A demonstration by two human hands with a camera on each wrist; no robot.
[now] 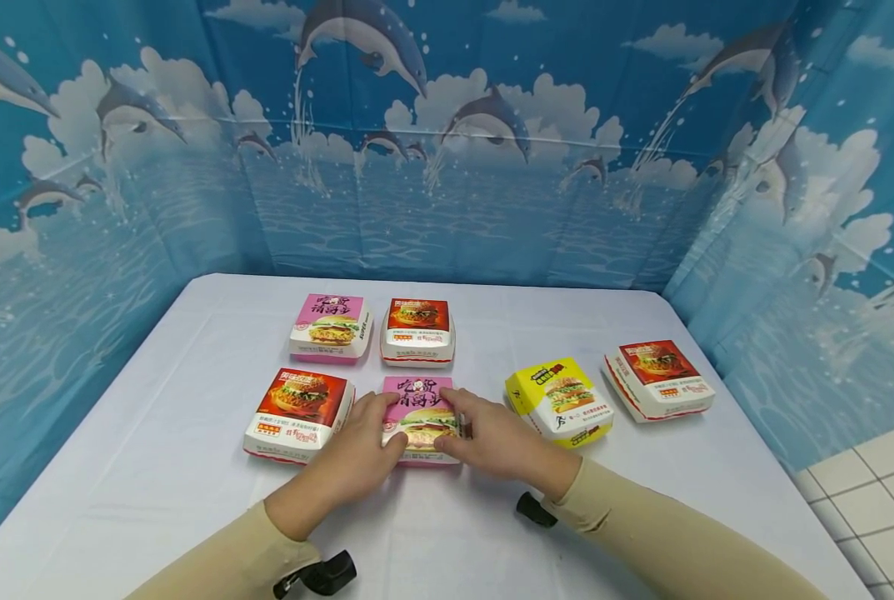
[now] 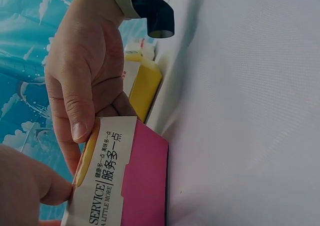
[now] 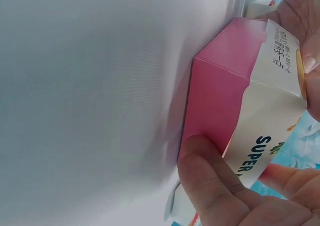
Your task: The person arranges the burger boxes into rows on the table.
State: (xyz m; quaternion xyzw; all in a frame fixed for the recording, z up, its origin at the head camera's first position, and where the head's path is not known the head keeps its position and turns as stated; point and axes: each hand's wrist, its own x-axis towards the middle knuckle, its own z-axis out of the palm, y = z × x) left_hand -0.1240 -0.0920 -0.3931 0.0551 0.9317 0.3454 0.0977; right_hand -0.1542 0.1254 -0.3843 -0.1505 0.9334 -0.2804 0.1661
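Observation:
A pink and white burger box (image 1: pixel 419 396) sits on the white-covered table between both hands, its lid closed. My left hand (image 1: pixel 360 450) holds its left side, with the thumb near the front edge. From the opposite side my right hand (image 1: pixel 495 435) grips the same box, thumb at the front and fingers along the right side. In the right wrist view, fingers (image 3: pixel 207 181) press against the pink lower wall. Left of the left hand lies a red and white burger box (image 1: pixel 300 412). Just beyond the right hand is a yellow and white burger box (image 1: pixel 559 402).
Behind the held box stand another pink and white box (image 1: pixel 332 329) and another red and white box (image 1: pixel 417 332). A further red and white box (image 1: pixel 660 379) lies tilted at the right. A dolphin-print curtain (image 1: pixel 447 200) borders the white table (image 1: pixel 154 467).

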